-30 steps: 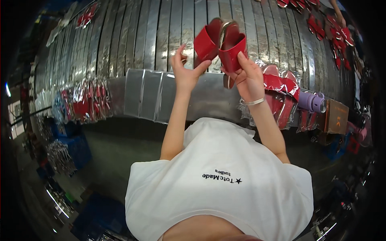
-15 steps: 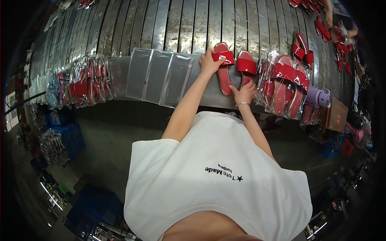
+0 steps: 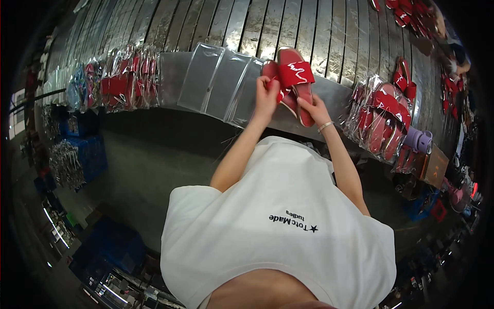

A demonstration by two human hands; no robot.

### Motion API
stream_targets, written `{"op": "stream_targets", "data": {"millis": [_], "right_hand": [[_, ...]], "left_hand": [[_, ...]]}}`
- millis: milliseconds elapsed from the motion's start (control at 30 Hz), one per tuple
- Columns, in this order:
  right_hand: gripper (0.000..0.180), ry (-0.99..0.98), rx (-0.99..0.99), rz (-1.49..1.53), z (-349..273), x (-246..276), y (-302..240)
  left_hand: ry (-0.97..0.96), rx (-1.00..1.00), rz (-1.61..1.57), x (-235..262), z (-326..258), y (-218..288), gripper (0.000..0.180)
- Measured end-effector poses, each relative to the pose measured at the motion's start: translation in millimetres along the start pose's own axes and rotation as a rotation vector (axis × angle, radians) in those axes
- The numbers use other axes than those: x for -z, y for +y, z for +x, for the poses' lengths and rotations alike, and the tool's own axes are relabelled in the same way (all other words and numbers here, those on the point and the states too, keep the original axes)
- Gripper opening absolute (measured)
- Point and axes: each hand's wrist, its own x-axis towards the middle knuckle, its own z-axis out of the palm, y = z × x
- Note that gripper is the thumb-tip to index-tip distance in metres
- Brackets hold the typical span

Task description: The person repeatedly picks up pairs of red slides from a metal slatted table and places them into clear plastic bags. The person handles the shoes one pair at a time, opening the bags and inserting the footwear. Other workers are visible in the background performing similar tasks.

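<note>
Two red slide sandals are close together in front of me, the right sandal partly overlapping the left sandal. My left hand is closed on the left sandal at its wide red strap. With thumb and fingers, my right hand, a bracelet at its wrist, grips the right sandal near the heel end. Part of the left sandal's sole is hidden beneath the other one. Just left of my left hand lie clear plastic bags, flat and side by side.
Bagged red sandals are piled to the right, near a purple cup and a brown box. More bagged sandals stand at the left. A slatted metal table stretches beyond. Loose red sandals lie far right, near another person's arm.
The two sandals, apart before, have been brought together and now overlap. My left hand has shifted from the strap's top to its side, lower down. The view has turned slightly.
</note>
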Motion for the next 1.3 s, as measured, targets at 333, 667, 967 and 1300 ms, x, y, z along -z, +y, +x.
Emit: {"op": "stream_targets", "data": {"millis": [333, 667, 967, 1300], "right_hand": [[0.055, 0.073, -0.014, -0.919, 1, -2, 11], [0.051, -0.06, 0.093, -0.528, 21, -77, -20], [0.033, 0.32, 0.566, -0.156, 14, -56, -94], [0.036, 0.302, 0.366, 0.573, -3, -21, -106]], "left_hand": [[-0.006, -0.565, 0.771, 113, 47, -27, 0.019], [-0.318, -0.53, 0.832, 105, 39, 124, 0.015], [-0.364, -0.718, 0.785, 23, -11, 145, 0.074], [-0.79, 0.075, -0.129, -36, -49, 99, 0.046]]}}
